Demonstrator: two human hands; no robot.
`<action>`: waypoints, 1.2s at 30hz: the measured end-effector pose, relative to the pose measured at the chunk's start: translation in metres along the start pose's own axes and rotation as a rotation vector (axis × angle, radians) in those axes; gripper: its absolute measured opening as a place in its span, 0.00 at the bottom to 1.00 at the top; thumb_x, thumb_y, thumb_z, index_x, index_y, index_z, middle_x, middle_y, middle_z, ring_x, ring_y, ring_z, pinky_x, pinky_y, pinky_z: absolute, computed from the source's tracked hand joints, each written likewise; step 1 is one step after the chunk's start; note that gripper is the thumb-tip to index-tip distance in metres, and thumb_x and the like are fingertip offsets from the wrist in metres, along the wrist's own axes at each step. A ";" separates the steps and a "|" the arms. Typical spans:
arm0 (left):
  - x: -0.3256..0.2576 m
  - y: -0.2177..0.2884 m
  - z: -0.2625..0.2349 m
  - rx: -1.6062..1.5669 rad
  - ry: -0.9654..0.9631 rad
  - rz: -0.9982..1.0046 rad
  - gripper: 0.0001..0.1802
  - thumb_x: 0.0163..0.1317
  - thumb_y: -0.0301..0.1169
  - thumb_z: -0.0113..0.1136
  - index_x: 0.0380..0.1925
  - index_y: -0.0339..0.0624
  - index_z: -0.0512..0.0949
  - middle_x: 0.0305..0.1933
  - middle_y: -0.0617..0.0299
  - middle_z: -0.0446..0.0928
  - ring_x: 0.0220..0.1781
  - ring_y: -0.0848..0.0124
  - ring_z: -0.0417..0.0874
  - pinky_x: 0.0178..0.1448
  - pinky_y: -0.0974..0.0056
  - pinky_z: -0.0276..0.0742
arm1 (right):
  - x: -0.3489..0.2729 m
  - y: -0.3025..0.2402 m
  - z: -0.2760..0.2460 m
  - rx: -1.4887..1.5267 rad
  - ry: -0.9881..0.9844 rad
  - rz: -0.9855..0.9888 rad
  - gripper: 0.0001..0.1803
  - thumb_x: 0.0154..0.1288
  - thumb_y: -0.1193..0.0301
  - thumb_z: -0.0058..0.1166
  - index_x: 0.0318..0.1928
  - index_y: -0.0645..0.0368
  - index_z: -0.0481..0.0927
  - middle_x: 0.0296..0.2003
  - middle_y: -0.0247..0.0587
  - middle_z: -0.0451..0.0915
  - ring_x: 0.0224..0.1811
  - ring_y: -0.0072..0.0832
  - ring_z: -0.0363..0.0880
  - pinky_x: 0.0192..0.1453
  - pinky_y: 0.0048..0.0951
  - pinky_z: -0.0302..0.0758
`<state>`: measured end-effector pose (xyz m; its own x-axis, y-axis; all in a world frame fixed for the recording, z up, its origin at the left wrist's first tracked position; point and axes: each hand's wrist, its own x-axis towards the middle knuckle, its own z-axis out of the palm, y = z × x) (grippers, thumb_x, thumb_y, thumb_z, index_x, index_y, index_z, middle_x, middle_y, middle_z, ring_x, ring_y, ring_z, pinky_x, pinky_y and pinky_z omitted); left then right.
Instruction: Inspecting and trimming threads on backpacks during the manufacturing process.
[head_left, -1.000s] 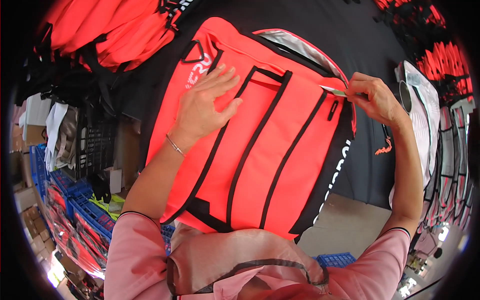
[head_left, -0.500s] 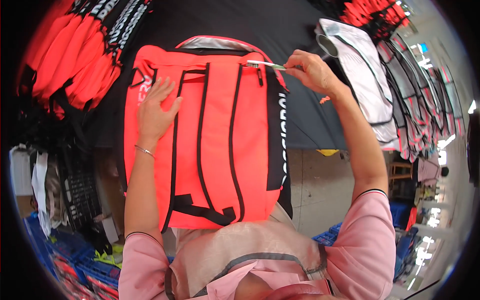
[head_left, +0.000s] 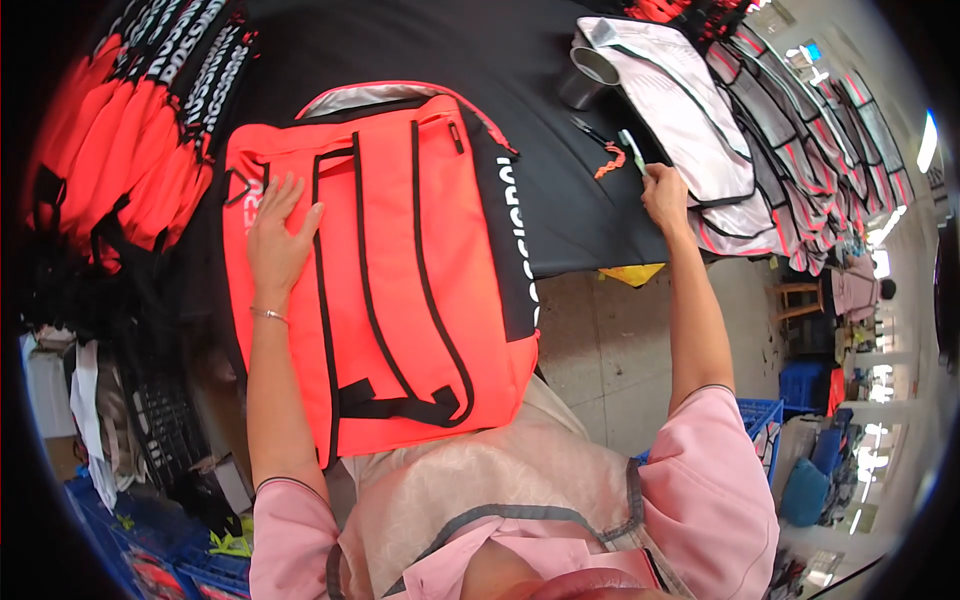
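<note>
The right hand (head_left: 666,198) grips a slim white-and-green toothbrush (head_left: 633,150), I see from afar. The left hand (head_left: 280,238) lies spread on a boxy coral-red fabric backpack (head_left: 462,240).

One coral-red fabric backpack with black trim (head_left: 455,255) is lying at the near edge of the black cloth-covered tabletop (head_left: 575,228). One bare left hand (head_left: 280,245) and one bare right hand (head_left: 665,195) are making two. One slim white-and-green toothbrush (head_left: 632,148), one grey cylindrical cup (head_left: 588,78) and one small dark hand tool (head_left: 590,131) are making three small items toward the right edge. One brown wooden stool (head_left: 798,299) is standing beyond the near right corner. Coral-red bags (head_left: 110,150) at the left edge and grey black-edged fabric panels (head_left: 800,150) along the right edge are overlapping, leaving both piles uncountable.
</note>
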<state>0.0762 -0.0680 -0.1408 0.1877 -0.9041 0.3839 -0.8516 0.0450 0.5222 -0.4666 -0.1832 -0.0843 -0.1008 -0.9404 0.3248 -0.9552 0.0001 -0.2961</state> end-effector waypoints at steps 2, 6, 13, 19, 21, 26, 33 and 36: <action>0.001 -0.004 0.001 0.031 -0.015 0.049 0.26 0.62 0.42 0.64 0.55 0.37 0.79 0.65 0.51 0.74 0.73 0.58 0.66 0.74 0.57 0.62 | 0.013 0.005 0.019 -0.280 0.065 -0.131 0.09 0.62 0.73 0.54 0.36 0.67 0.82 0.32 0.60 0.81 0.40 0.55 0.82 0.48 0.49 0.77; -0.023 0.009 -0.011 0.349 -0.087 0.149 0.38 0.67 0.49 0.55 0.70 0.39 0.61 0.76 0.49 0.57 0.78 0.50 0.54 0.76 0.43 0.52 | 0.019 -0.007 0.030 -0.390 -0.158 -0.120 0.17 0.66 0.63 0.54 0.46 0.64 0.81 0.41 0.60 0.81 0.47 0.53 0.80 0.52 0.50 0.76; -0.182 0.055 -0.083 0.252 -0.480 0.178 0.36 0.68 0.47 0.53 0.70 0.39 0.60 0.77 0.48 0.52 0.79 0.52 0.51 0.77 0.41 0.49 | -0.020 -0.032 0.024 -0.011 -0.136 -0.318 0.20 0.69 0.63 0.55 0.55 0.63 0.79 0.53 0.55 0.79 0.58 0.46 0.76 0.62 0.38 0.70; -0.228 0.049 -0.154 -0.655 -0.266 -0.385 0.17 0.69 0.34 0.54 0.50 0.34 0.81 0.54 0.50 0.81 0.55 0.67 0.81 0.60 0.62 0.74 | -0.025 -0.096 0.001 0.349 -0.125 -0.253 0.21 0.72 0.64 0.53 0.60 0.61 0.77 0.54 0.48 0.78 0.52 0.32 0.79 0.56 0.28 0.74; -0.214 0.033 -0.157 -0.506 0.144 -0.464 0.18 0.69 0.34 0.55 0.50 0.33 0.81 0.49 0.51 0.84 0.50 0.69 0.83 0.56 0.66 0.76 | -0.031 -0.137 0.004 0.452 -0.032 -0.289 0.22 0.73 0.62 0.52 0.60 0.61 0.76 0.56 0.49 0.77 0.55 0.35 0.78 0.59 0.32 0.73; -0.169 -0.028 -0.111 -0.131 0.161 -0.528 0.38 0.62 0.51 0.61 0.64 0.36 0.69 0.65 0.46 0.72 0.64 0.54 0.75 0.65 0.58 0.70 | -0.100 -0.201 0.099 0.062 -0.127 -0.705 0.35 0.71 0.49 0.48 0.73 0.47 0.59 0.72 0.74 0.45 0.75 0.62 0.48 0.74 0.51 0.54; -0.183 -0.044 -0.094 -0.195 -0.007 -0.587 0.52 0.56 0.57 0.66 0.71 0.35 0.59 0.67 0.41 0.69 0.69 0.55 0.71 0.71 0.59 0.65 | -0.079 -0.160 0.126 0.235 -0.282 -0.655 0.30 0.72 0.54 0.49 0.71 0.41 0.63 0.73 0.69 0.44 0.75 0.67 0.44 0.75 0.54 0.54; -0.194 -0.051 -0.103 -0.563 0.049 -0.668 0.47 0.59 0.54 0.66 0.70 0.37 0.60 0.64 0.42 0.72 0.64 0.56 0.76 0.70 0.59 0.66 | -0.074 -0.155 0.125 -0.304 -0.044 -1.185 0.21 0.72 0.62 0.51 0.64 0.41 0.73 0.74 0.50 0.54 0.73 0.67 0.47 0.75 0.55 0.55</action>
<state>0.1338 0.1488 -0.1631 0.5930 -0.7975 -0.1111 -0.1905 -0.2730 0.9430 -0.2760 -0.1565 -0.1743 0.8792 -0.4231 0.2190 -0.4763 -0.7901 0.3858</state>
